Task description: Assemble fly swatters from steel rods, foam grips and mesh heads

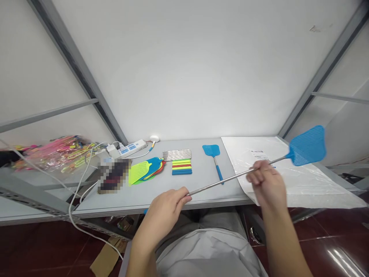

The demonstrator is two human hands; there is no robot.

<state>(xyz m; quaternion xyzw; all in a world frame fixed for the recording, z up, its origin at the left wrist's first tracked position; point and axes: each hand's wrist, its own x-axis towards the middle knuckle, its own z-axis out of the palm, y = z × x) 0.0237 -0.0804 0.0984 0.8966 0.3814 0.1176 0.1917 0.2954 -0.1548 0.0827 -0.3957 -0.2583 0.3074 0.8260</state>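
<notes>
Long blue swatter (236, 176) slanting above counter (198, 169); grip end hiding inside your left fingers (181, 192), only blue tip (145, 211) peeking out. Pixelated patch (114, 177) obscuring dark item left of left fingers. Clear bags (54, 157) farther left holding pink and yellow pieces, hard to make out. Left fingers wrapping tightly round grip end; your right fingers (255, 176) gripping metal rod (201, 189) near blue head (308, 147), white packaging (305, 184) lying beneath.
</notes>
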